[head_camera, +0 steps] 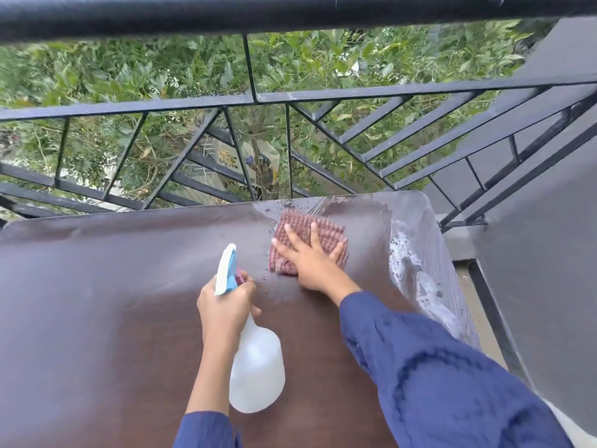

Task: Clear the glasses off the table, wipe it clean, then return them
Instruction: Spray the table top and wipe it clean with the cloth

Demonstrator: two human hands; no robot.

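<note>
A folded cloth is pressed flat under the open right hand at centre right of the brown table; a spray bottle is gripped by the left hand (wiping seemingly midway, no glasses in view, so return remains)

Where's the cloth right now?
In the head view, the reddish cloth lies flat on the brown table near its far right corner, pressed under the right hand, just beyond the spray bottle.
</note>
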